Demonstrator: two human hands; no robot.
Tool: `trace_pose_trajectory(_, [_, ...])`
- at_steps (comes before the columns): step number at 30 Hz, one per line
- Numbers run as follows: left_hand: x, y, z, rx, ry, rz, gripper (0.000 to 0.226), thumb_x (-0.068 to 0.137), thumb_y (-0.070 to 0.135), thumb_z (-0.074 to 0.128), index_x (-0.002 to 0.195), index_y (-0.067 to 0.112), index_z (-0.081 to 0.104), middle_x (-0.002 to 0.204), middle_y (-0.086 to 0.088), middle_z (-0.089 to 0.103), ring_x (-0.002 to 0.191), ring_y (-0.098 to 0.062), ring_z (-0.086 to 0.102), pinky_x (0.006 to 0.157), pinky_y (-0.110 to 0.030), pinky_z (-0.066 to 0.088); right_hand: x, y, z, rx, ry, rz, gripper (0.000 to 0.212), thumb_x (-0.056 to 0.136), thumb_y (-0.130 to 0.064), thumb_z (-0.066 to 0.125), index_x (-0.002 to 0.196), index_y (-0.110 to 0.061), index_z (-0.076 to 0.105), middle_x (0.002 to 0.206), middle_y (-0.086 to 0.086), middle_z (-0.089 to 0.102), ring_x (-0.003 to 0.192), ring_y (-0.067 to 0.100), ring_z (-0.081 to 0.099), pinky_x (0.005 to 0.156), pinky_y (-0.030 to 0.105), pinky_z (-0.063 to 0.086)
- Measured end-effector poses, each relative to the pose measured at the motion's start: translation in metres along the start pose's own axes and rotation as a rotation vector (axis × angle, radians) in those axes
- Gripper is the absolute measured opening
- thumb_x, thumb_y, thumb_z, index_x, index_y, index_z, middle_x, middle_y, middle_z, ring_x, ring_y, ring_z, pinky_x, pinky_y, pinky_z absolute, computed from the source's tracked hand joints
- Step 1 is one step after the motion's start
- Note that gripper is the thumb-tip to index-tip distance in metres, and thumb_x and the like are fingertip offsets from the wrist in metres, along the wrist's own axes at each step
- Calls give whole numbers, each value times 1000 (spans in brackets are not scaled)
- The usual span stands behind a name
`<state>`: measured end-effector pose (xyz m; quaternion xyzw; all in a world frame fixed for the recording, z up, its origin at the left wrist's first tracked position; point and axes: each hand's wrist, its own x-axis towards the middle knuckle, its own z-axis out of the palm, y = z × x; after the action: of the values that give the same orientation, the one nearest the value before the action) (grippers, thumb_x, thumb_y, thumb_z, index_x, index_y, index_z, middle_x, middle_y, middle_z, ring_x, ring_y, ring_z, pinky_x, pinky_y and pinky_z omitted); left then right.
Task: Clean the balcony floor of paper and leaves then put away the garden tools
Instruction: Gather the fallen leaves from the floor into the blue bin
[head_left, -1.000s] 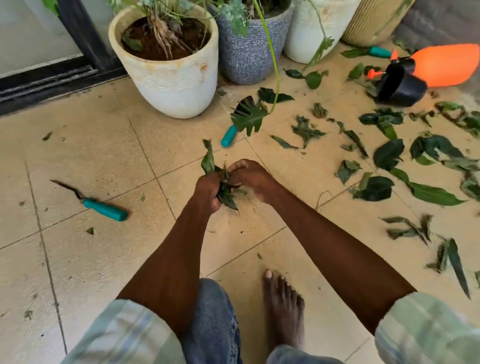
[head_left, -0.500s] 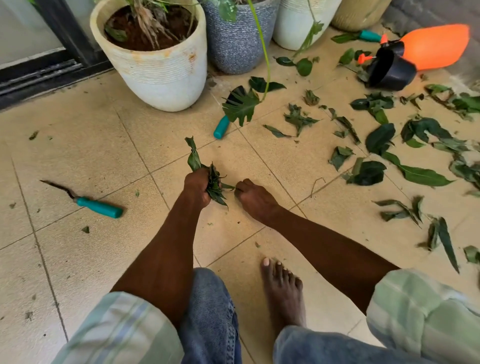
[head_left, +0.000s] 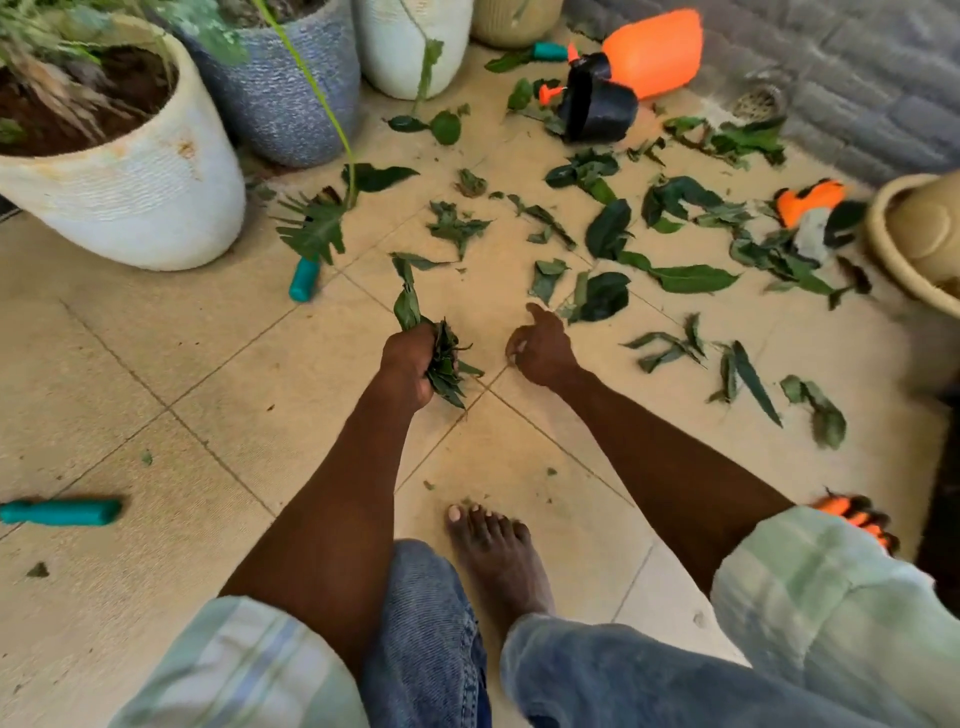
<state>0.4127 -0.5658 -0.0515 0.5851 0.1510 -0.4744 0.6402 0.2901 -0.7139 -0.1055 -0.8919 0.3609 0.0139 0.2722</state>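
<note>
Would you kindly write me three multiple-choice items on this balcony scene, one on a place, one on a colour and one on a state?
1. Where does the sprayer lie?
A. by the bare foot
B. at the far right, near the grey wall
C. inside the white pot

2. What colour are the tool handles on the floor?
A. teal
B. yellow
C. red

3. What is the left hand doing?
A. resting flat on the tile
B. gripping a tool
C. gripping a bunch of leaves

Answers:
1 B: the sprayer lies on its side beside the wall.
2 A: the handle at left and the handle near the white pot are both teal.
3 C: the left hand is curled round the bunch.
</note>
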Motion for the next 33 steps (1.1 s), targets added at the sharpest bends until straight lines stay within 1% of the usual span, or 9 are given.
trace_pose_trajectory(3, [1, -5, 15, 37, -25, -1, 26, 99, 13, 46, 77, 9, 59, 66, -8, 55, 45, -18, 50, 41, -18, 44, -15, 2, 4, -133, -155, -206, 38, 82, 5, 57, 120, 6, 61, 133, 26, 52, 129, 40, 45, 107, 35, 37])
trace_pose_trajectory(8, [5, -23, 34, 60, -23, -30, 26, 98, 11, 47, 74, 9, 57, 52, -6, 56, 36, -16, 50, 39, -18, 43, -54, 9, 17, -316, -35, -284, 34, 95, -8, 44, 125, -3, 57, 122, 19, 54, 114, 35, 51, 90, 43, 49])
trace_pose_trajectory(13, [8, -41, 62, 89, -48, -19, 27, 98, 11, 46, 75, 8, 60, 64, -9, 57, 39, -16, 50, 38, -18, 42, -72, 42, 6, -336, -9, -182, 42, 94, -4, 42, 136, -6, 46, 127, 21, 50, 118, 37, 46, 93, 43, 45])
trace_pose_trajectory(17, [13, -52, 75, 97, -71, -37, 25, 97, 10, 48, 76, 7, 60, 55, -7, 59, 36, -15, 52, 38, -18, 43, -68, 61, -8, -390, -30, -157, 39, 97, -8, 40, 135, -4, 45, 131, 22, 45, 120, 36, 42, 98, 41, 40])
trace_pose_trajectory(22, [38, -60, 73, 124, -31, -81, 23, 97, 13, 50, 78, 10, 61, 61, -6, 56, 49, -17, 50, 41, -20, 44, -20, 87, -49, -348, 84, 56, 34, 86, -10, 54, 119, -7, 57, 137, 17, 36, 122, 32, 36, 99, 43, 41])
trace_pose_trajectory(25, [51, -61, 75, 129, 10, -92, 24, 99, 15, 48, 79, 10, 61, 66, -6, 56, 47, -16, 51, 42, -18, 43, 29, 102, -74, -317, 27, 100, 27, 90, -19, 53, 114, -15, 64, 152, 12, 20, 136, 38, 21, 110, 56, 28])
trace_pose_trajectory(27, [58, -58, 81, 137, 34, -95, 24, 99, 15, 48, 80, 10, 61, 70, -7, 56, 49, -16, 50, 42, -18, 43, 58, 107, -81, -302, -53, 98, 28, 93, -27, 49, 116, -18, 64, 155, 12, 15, 141, 39, 13, 113, 55, 22])
trace_pose_trajectory(31, [70, -47, 105, 160, 54, -121, 20, 99, 17, 46, 89, 10, 62, 78, -7, 60, 59, -18, 54, 42, -19, 44, 87, 119, -80, -252, -262, 126, 36, 88, -34, 49, 117, -17, 65, 152, 14, 31, 144, 35, 13, 117, 49, 18])
trace_pose_trajectory(33, [70, -40, 116, 171, 44, -137, 17, 98, 18, 48, 91, 10, 61, 77, -6, 60, 58, -18, 55, 45, -19, 44, 70, 116, -76, -184, -151, 70, 31, 86, -20, 53, 109, -7, 68, 139, 15, 46, 136, 39, 30, 111, 48, 30])
